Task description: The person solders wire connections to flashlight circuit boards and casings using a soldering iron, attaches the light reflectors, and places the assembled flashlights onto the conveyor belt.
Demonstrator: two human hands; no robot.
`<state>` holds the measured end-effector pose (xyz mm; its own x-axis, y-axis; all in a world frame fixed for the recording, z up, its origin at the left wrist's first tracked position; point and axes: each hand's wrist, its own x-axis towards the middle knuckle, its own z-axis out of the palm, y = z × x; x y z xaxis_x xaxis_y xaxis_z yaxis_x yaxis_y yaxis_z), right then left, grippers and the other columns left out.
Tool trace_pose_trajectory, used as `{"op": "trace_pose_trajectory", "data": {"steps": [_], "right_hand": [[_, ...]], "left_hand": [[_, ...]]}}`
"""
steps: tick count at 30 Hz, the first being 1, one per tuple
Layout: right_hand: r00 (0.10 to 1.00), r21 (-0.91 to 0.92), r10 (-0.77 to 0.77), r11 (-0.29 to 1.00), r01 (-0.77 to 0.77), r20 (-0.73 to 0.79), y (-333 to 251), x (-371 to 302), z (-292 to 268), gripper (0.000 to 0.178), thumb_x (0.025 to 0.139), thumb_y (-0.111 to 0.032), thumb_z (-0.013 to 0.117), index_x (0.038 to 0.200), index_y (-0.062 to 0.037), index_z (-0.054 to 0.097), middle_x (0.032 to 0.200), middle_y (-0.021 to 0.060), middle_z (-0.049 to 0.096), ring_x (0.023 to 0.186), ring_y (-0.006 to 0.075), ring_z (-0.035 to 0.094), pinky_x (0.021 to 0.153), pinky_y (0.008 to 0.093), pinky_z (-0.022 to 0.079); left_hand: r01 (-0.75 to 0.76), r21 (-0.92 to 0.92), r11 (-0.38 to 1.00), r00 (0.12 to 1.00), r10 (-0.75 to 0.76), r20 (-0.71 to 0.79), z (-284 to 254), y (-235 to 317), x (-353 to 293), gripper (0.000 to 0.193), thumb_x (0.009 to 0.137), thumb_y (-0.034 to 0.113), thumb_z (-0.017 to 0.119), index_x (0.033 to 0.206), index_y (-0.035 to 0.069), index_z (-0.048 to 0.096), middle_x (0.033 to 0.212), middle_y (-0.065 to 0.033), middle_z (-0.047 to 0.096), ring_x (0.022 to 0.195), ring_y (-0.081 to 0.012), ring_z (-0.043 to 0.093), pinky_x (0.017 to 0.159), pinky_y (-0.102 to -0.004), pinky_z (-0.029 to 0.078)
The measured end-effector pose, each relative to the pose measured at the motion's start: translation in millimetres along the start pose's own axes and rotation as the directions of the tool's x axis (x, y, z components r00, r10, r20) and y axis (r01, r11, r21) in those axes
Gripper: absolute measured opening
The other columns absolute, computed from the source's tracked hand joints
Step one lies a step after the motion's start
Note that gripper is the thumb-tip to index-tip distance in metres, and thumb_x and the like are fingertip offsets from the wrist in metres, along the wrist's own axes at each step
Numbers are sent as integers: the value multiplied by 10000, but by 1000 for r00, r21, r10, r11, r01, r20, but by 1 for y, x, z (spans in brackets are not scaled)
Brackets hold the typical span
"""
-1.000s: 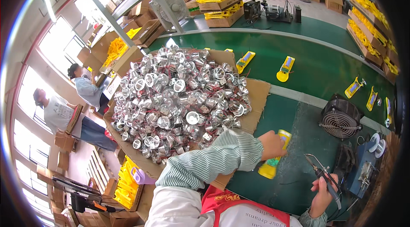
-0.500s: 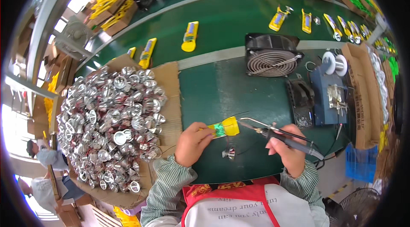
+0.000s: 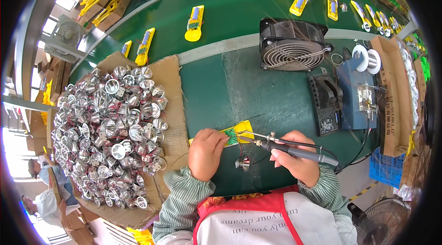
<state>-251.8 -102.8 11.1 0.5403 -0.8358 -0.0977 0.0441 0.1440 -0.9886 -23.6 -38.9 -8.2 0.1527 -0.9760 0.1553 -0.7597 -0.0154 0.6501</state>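
My left hand [image 3: 206, 154] is closed at the near left end of a yellow plastic lamp housing [image 3: 244, 128], its fingertips by the green circuit board [image 3: 232, 136] inside. Whether those fingertips also pinch a wire is hidden. In my right hand [image 3: 300, 166] is a soldering iron [image 3: 297, 152] with a thin metal feed tube [image 3: 262, 135] fixed alongside. The iron's tip points left and reaches the board's right end; actual contact is too small to tell. Just below the housing, a silver reflector cup [image 3: 243, 163] with thin wires lies on the green bench.
A large heap of silver reflector cups [image 3: 110, 130] covers cardboard [image 3: 172, 107] at left. Beyond my hands stands a black fan [image 3: 294, 44]. To the right are a black stand [image 3: 326, 102], a blue soldering unit [image 3: 357, 107] and wire spools [image 3: 367, 59]. Yellow housings [image 3: 194, 24] lie along the far belt.
The soldering iron has moved left, its tip now over the circuit board. My left hand stays at the housing, and the whole view has shifted slightly.
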Motion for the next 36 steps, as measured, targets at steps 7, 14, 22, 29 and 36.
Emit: {"op": "trace_pose_trajectory", "data": {"steps": [7, 14, 22, 29, 36], "right_hand": [[998, -17, 25, 1000, -24, 54, 7, 8, 6, 129, 794, 14, 607, 861, 53, 504, 710, 135, 618, 589, 122, 603, 489, 231, 486], [998, 34, 64, 997, -64, 12, 10, 10, 11, 130, 780, -27, 644, 835, 29, 541, 681, 78, 629, 567, 85, 594, 488, 216, 479], [998, -26, 62, 998, -62, 19, 11, 12, 10, 131, 780, -24, 643, 838, 28, 539, 681, 77, 631, 567, 84, 595, 491, 217, 477], [996, 72, 79, 995, -76, -40, 3, 7, 5, 154, 794, -24, 639, 893, 48, 545, 701, 102, 626, 576, 106, 601, 491, 223, 480], [997, 47, 65, 997, -62, -53, 2, -2, -3, 152, 796, -16, 632, 891, 49, 532, 713, 105, 625, 587, 108, 606, 501, 227, 490]], "left_hand": [[-55, 105, 993, 998, 57, -12, -1, 8, -2, 79, 722, 6, 631, 794, 4, 597, 867, -120, 560, 789, -302, 547, 684, -373, 441], [-77, 101, 992, 997, 76, 19, -2, 6, -1, 95, 709, 8, 637, 792, 1, 590, 869, -114, 566, 763, -306, 534, 675, -382, 434], [-68, 91, 994, 997, 63, 55, -4, 6, 1, 94, 710, 3, 628, 796, 0, 590, 867, -116, 567, 772, -308, 531, 683, -381, 434], [-71, 97, 993, 994, 62, 93, -6, 4, 3, 62, 715, 23, 614, 769, 4, 587, 867, -109, 559, 772, -304, 515, 695, -388, 434], [-19, 87, 996, 994, 10, 111, -6, 6, 4, 64, 723, 28, 625, 762, -9, 590, 864, -121, 572, 811, -309, 541, 721, -383, 439]]}}
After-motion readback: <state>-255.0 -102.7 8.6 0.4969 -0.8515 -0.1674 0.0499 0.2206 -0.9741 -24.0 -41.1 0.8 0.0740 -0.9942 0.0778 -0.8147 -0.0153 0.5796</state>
